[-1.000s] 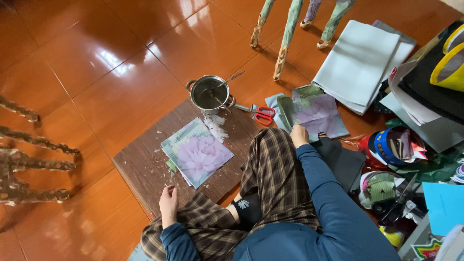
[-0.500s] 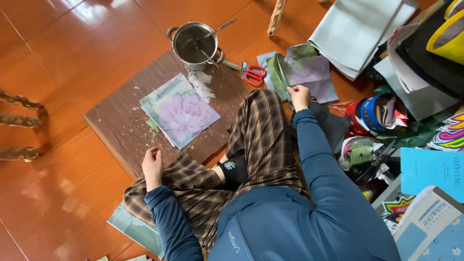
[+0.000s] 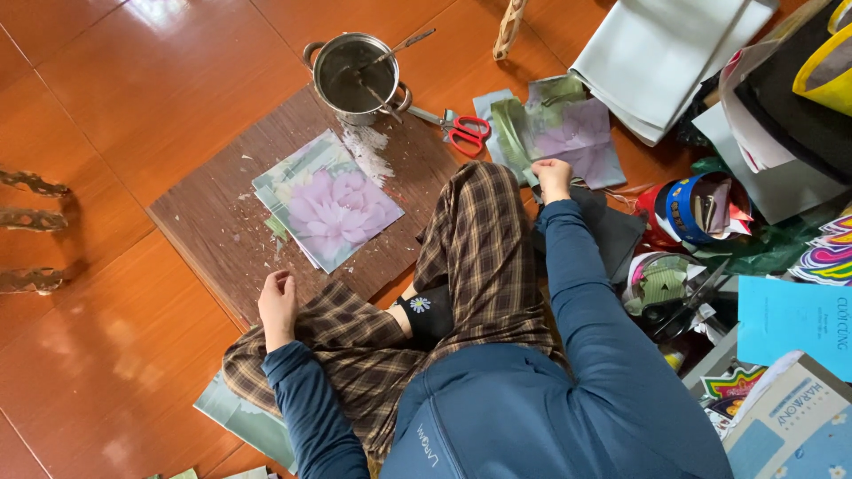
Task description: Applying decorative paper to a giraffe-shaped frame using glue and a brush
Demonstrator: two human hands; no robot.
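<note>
Closest to my camera I see the person's own body, in a blue top and checked trousers [image 3: 479, 266], sitting cross-legged on the orange floor [image 3: 115, 115]. The left hand [image 3: 278, 304] rests on the left knee at the edge of the brown board [image 3: 222, 222]; its fingers are loosely curled and it holds nothing. The right hand [image 3: 554, 177] is stretched forward past the right knee, with the fingers closed narrow on the near edge of a sheet with a pale purple flower and green leaves [image 3: 564, 133], which lies on the floor; I cannot tell if the sheet is pinched or only pressed.

A little further, on the board, lies a small stack of sheets; the top one is a pink flower picture [image 3: 333, 208], apart from both hands. White scraps [image 3: 368, 153] are scattered between this stack and the metal pot [image 3: 357, 78], which stands at the far corner of the board with a utensil leaning inside. Red-handled scissors [image 3: 461, 131] lie just beside the pot, between it and the green sheet. On the right side is a pile of papers, tape rolls [image 3: 688, 208] and grey cardboard [image 3: 666, 53].
</note>
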